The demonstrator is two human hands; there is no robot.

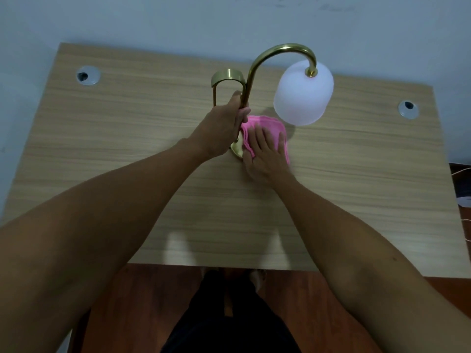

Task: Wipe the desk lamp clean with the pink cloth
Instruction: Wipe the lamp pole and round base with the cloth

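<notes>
Pale wall and a light wooden desk [127, 138] are seen from above, with dark wood floor below the desk's near edge. Near the desk's middle, a brass desk lamp [274, 53] with a frosted white shade [303, 94] is steadied by the left hand [224, 123], whose fingers are curled round the lower stem. Just right of that hand, the pink cloth [265, 124] is pressed flat under the right hand [267, 156], fingers straight and slightly spread, over what appears to be the lamp's base; a brass edge is visible beside the wrist. The shade hangs just beyond the right hand's fingertips. Wiping of the base seems to be in hand. Next, the cloth would likely need to be gathered and carried up the stem toward the shade.
</notes>
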